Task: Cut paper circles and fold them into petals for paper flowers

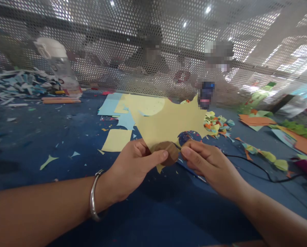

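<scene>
My left hand (136, 168) is closed on a sheet of yellow paper (166, 120), its thumb pressing a brown round disc (171, 153) against the sheet's near edge. The sheet is held tilted above the table, and curved cutouts run along its edges. Pinched in my right hand (207, 161) is a thin dark pointed tool (177, 146) whose tip is at the disc's upper right edge. Most of that tool is hidden by my fingers, so its kind is unclear. A rounded dark patch (189, 136) with colourful specks shows just beyond my right fingertips.
Blue and yellow paper (117, 140) lies left of the sheet. Small paper pieces (216, 123) are heaped at right, near a black cord (256, 166) and orange paper (256, 120). A clear bottle (63, 68) and paper strips (20, 84) stand back left. A perforated panel (112, 51) borders the table.
</scene>
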`<act>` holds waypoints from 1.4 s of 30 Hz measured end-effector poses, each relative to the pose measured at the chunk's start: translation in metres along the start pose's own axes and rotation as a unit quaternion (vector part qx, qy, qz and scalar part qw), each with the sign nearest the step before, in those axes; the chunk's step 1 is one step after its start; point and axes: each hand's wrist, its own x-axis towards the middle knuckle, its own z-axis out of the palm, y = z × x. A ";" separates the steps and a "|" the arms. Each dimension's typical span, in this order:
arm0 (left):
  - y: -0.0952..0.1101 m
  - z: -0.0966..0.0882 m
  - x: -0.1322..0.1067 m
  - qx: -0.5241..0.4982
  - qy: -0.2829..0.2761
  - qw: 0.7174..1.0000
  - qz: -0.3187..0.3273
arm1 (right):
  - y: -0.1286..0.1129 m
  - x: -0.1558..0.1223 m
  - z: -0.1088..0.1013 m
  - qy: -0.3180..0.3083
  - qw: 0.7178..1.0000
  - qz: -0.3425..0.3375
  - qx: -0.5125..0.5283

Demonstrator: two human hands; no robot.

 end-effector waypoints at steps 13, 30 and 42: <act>0.002 0.001 0.001 -0.041 0.001 0.999 -0.013 | -0.001 0.001 -0.001 0.002 0.999 -0.025 -0.038; 0.003 0.002 0.006 -0.050 0.093 0.994 -0.023 | -0.005 0.000 0.005 0.014 0.999 -0.009 0.032; 0.002 0.009 -0.003 -0.139 0.022 0.988 -0.057 | -0.009 0.003 0.017 0.063 0.995 -0.004 0.073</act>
